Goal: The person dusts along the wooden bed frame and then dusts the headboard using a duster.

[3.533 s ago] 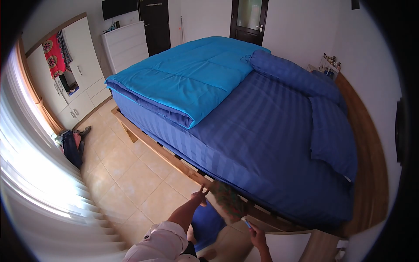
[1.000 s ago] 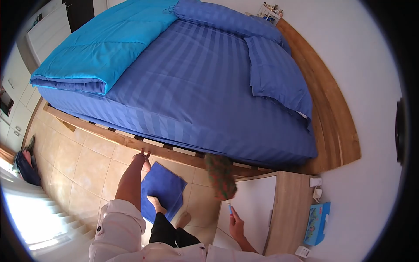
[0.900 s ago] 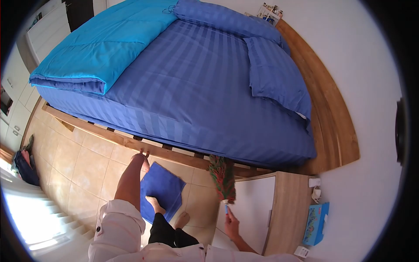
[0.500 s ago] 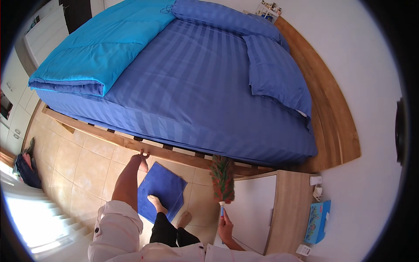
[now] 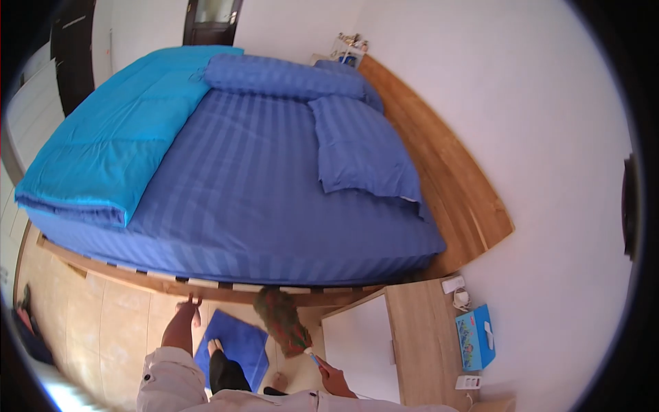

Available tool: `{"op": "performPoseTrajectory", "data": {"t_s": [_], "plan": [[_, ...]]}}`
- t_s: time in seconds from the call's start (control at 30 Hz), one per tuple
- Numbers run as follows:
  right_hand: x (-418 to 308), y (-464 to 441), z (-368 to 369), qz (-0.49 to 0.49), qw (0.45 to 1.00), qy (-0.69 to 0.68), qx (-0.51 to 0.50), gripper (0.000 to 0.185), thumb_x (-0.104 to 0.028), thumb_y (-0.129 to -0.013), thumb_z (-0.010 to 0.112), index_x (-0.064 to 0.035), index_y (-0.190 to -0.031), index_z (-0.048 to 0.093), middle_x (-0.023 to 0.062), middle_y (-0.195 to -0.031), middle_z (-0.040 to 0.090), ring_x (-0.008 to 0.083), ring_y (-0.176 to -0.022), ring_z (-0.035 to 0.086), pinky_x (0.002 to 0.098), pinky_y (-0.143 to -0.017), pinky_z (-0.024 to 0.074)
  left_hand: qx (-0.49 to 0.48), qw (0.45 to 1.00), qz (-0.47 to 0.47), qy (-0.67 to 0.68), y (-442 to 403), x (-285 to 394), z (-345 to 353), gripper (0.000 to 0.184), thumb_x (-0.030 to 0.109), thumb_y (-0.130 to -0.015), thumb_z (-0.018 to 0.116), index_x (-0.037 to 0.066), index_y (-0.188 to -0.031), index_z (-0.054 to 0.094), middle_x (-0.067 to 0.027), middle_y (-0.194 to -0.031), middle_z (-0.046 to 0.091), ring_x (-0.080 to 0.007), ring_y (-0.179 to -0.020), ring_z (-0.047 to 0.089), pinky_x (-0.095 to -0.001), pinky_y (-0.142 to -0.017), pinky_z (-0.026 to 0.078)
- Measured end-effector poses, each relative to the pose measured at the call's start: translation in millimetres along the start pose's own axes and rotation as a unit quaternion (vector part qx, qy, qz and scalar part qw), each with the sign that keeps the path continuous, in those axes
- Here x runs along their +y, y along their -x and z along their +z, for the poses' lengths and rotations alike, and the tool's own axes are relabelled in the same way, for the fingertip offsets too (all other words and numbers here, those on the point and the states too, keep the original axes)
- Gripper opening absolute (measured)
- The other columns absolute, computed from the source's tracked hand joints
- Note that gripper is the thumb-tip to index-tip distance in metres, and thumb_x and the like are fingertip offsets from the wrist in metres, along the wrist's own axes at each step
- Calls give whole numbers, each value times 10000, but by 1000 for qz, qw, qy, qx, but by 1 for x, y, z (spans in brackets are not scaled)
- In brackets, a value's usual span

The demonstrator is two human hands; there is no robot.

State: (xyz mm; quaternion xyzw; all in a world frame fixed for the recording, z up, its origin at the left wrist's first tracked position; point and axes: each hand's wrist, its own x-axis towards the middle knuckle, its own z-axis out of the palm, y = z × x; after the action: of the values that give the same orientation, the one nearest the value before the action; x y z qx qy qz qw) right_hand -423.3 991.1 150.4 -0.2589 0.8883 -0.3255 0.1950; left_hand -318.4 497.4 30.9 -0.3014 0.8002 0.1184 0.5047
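In the head view, my right hand point(image 5: 333, 378) is closed around the blue-and-white handle of a feather duster point(image 5: 283, 323). Its red and green fluffy head, a little blurred, points up and left beside the wooden bed frame point(image 5: 237, 294). Farther left, my left hand point(image 5: 193, 310) reaches down to the same frame, its fingers apart at the rail's edge. Above the frame lies a mattress in a blue striped sheet point(image 5: 233, 185). Below it, a blue mat point(image 5: 237, 343) lies on the tiles with my foot on it.
A bedside cabinet point(image 5: 419, 329) stands right of the duster, carrying a blue tissue box point(image 5: 475, 338) and small white items. On the bed are a turquoise comforter point(image 5: 103, 151), a pillow point(image 5: 367, 147) and a bolster point(image 5: 281, 77). The wooden headboard point(image 5: 439, 158) runs along the wall.
The view has tilted up and shifted, so the bed sits lower and farther left. The duster's head has swung left, away from the cabinet front. My left hand stays at the bed frame.
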Motion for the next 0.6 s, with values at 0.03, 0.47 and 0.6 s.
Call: {"op": "performPoseTrajectory", "data": {"t_s": [0.03, 0.47, 0.6], "plan": [[5, 0, 6, 9, 1000, 3, 30, 436, -116, -862, 535, -217, -1283, 489, 203, -938, 633, 381, -801, 626, 413, -647, 517, -4, 1000, 18, -2, -5, -5, 0, 1286, 380, -481, 777, 318, -1436, -81, -166, -1496, -119, -336, -1316, 308, -527, -952, 366], [-40, -13, 37, 92, 994, -9, 60, 407, -162, -876, 520, -262, -1270, 497, 203, -921, 632, 356, -791, 643, 418, -698, 526, 48, 986, 99, -124, -58, -16, 24, 1130, 251, -616, 643, 88, -1419, -134, -336, -1431, -98, -365, -1081, 546, -418, -818, 478], [-109, 10, -5, 155, 983, 4, 99, 374, -198, -894, 493, -281, -1258, 506, 233, -817, 620, 412, -686, 602, 481, -625, 487, 97, 975, 166, -110, -64, -2, -4, 1116, 291, -622, 647, 75, -1421, -101, -330, -1434, -62, -380, -1130, 465, -427, -873, 412]]}}
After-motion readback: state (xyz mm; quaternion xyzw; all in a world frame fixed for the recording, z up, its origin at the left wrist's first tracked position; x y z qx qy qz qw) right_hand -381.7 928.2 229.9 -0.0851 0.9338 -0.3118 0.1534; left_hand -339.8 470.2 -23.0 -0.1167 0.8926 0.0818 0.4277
